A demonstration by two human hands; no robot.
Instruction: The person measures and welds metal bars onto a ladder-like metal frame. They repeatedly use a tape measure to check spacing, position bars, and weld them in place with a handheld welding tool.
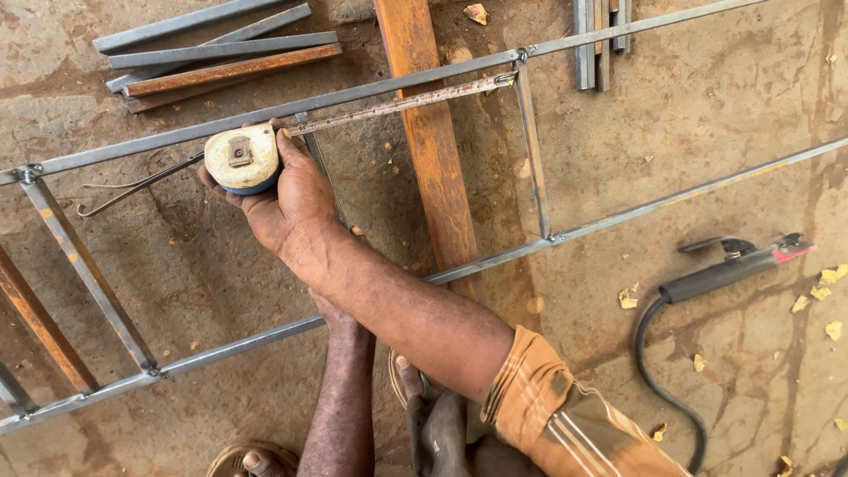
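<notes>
Tape measure (241, 158): the right hand (287, 199) grips its case; the blade runs right along the steel frame (618, 216).
Left hand: hidden, cannot tell.
Rusty bar (431, 141): under frame.
Welding holder (738, 265): right of frame.

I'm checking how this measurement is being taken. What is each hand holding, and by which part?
The right hand grips the tape measure by its round case, blade pulled out along the steel frame. The left hand is hidden behind the right forearm; cannot tell.
</notes>
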